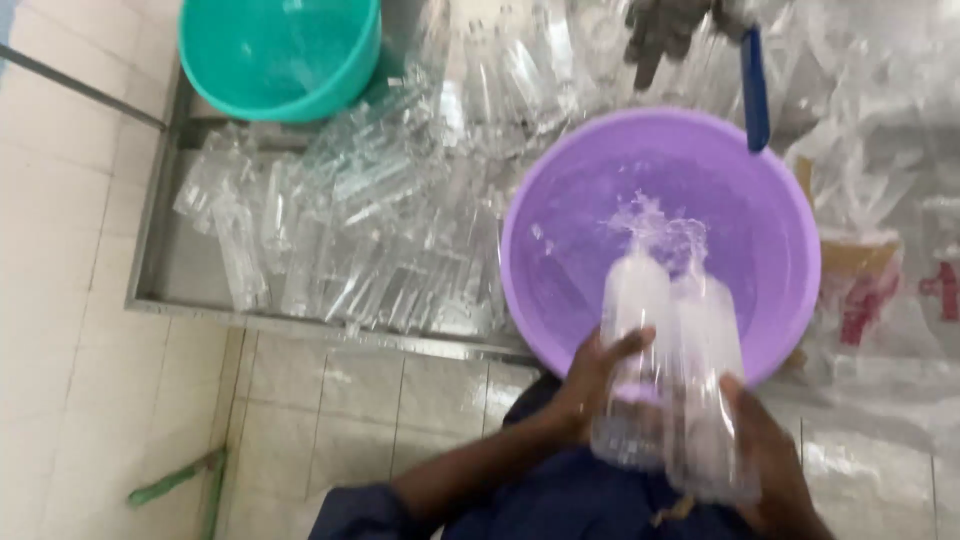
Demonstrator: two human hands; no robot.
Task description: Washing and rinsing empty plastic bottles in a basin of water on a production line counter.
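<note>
My left hand (590,385) grips a clear plastic bottle (632,350), and my right hand (765,455) grips a second clear bottle (708,390) beside it. Both bottles tilt neck-first over the near rim of a purple basin (560,230) that holds water. Water splashes (660,230) at the bottle mouths. Another person's hand (660,30) reaches in at the top, above the basin.
A shallow metal tray (150,230) on the white tiled floor holds several clear plastic bottles (350,230). A teal bucket (280,55) sits at its far end. A blue handle (755,90) leans on the basin's far rim. Clear plastic bags (890,200) lie to the right.
</note>
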